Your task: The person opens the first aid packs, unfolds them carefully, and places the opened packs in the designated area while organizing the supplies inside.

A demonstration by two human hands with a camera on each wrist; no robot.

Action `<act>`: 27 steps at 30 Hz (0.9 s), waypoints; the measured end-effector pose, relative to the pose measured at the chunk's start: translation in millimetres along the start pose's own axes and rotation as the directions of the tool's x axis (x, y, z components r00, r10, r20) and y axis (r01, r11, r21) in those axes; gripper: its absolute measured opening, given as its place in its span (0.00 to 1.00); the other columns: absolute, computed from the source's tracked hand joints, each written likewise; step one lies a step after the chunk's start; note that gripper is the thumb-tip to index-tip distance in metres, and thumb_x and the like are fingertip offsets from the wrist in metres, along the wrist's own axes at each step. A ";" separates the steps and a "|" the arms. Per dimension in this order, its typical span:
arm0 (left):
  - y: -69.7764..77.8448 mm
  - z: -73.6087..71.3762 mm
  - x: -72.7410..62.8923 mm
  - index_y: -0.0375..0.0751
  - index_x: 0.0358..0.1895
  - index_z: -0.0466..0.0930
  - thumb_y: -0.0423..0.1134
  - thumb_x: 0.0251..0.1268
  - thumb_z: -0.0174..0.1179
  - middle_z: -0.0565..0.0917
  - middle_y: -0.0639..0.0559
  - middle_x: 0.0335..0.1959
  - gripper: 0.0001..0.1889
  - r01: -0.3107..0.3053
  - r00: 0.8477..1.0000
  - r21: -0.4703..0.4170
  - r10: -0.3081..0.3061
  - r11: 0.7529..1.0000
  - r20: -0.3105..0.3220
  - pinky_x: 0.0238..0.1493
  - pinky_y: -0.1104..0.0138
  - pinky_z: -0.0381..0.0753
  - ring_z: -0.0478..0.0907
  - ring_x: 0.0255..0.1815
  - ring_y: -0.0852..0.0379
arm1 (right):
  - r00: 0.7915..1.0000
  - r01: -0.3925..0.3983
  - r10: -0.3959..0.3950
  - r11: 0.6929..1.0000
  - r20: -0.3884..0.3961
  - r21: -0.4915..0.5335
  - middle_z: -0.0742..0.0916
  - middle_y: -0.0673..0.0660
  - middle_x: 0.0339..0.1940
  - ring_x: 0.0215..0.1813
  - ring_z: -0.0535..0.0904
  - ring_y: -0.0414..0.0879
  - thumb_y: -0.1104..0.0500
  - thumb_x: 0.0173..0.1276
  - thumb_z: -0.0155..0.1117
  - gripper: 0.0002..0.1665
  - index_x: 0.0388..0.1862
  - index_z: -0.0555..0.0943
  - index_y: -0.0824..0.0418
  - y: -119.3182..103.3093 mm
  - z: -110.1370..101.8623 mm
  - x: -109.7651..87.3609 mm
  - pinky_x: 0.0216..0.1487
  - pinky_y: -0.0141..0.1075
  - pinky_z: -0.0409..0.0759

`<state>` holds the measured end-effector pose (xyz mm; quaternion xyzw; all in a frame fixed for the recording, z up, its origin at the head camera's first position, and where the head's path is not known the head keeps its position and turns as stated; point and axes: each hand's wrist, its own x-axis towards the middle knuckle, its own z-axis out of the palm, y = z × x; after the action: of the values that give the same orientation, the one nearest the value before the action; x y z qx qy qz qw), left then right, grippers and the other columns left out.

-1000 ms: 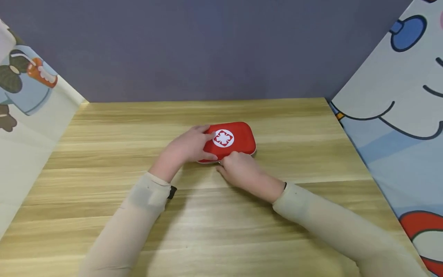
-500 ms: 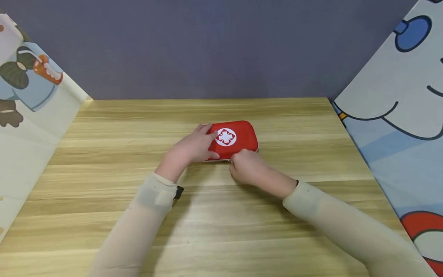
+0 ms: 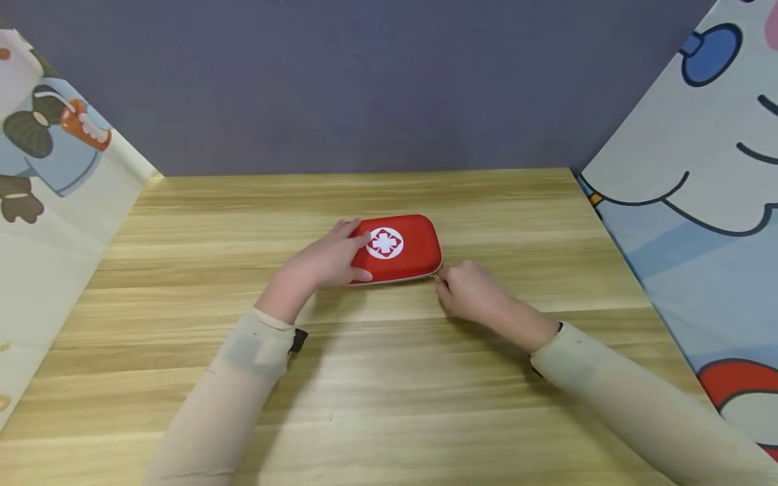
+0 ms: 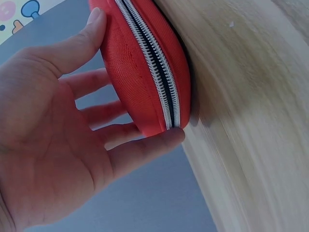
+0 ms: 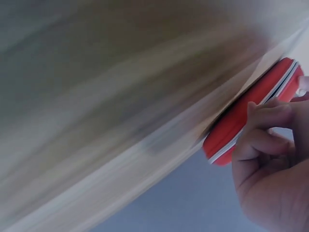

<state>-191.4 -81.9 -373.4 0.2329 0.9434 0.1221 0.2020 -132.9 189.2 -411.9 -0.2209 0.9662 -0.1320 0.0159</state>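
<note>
A red first-aid case [image 3: 416, 246] with a white round emblem lies on the wooden table. My left hand [image 3: 325, 260] holds its left end, thumb at the front and fingers across the top and far side. In the left wrist view the case's silver zipper [image 4: 153, 65] is parted, with a dark gap between its teeth. At the front right corner my right hand [image 3: 471, 290] pinches the zipper pull [image 3: 435, 276], mostly hidden by the curled fingers. The right wrist view shows those fingers [image 5: 263, 140] bent close against the case's zipped side.
The wooden table [image 3: 365, 391] runs back to a grey-blue wall panel [image 3: 365, 88]. Panels printed with cartoons stand at the left [image 3: 55, 162] and right [image 3: 699, 202].
My right hand has slid rightward along the case's front edge to its right corner, taking the zipper pull with it. The left hand keeps its hold on the left end.
</note>
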 end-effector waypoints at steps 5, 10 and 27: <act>-2.4 0.9 0.4 0.42 0.85 0.59 0.50 0.73 0.68 0.46 0.39 0.90 0.43 -0.013 1.000 -0.010 0.013 1.000 0.013 0.87 0.45 0.60 0.40 0.91 0.34 | 1.000 -0.025 0.025 0.999 0.002 0.030 0.75 0.49 0.14 0.21 0.69 0.42 0.63 0.75 0.60 0.21 0.18 0.77 0.57 17.0 -1.8 -0.3 0.24 0.34 0.68; 3.2 -2.3 1.4 0.42 0.85 0.58 0.50 0.74 0.67 0.46 0.37 0.90 0.43 -0.008 1.000 0.007 0.007 1.000 0.008 0.87 0.46 0.60 0.41 0.91 0.34 | 0.999 -0.047 0.046 0.998 0.013 0.045 0.79 0.51 0.17 0.22 0.71 0.43 0.60 0.77 0.60 0.17 0.25 0.84 0.60 35.7 -3.8 10.0 0.28 0.35 0.72; 22.3 -20.0 24.4 0.48 0.86 0.54 0.47 0.65 0.73 0.51 0.40 0.89 0.50 0.059 0.995 0.118 -0.068 0.991 0.073 0.82 0.33 0.62 0.50 0.88 0.31 | 0.998 0.061 -0.061 0.998 0.001 -0.004 0.81 0.48 0.19 0.24 0.74 0.42 0.57 0.77 0.67 0.15 0.27 0.84 0.57 36.9 -0.5 3.6 0.33 0.40 0.79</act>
<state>-211.3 -53.5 -356.3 0.2186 0.9474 0.0517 0.2282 -151.7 219.7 -421.0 -0.2502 0.9593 -0.1304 0.0119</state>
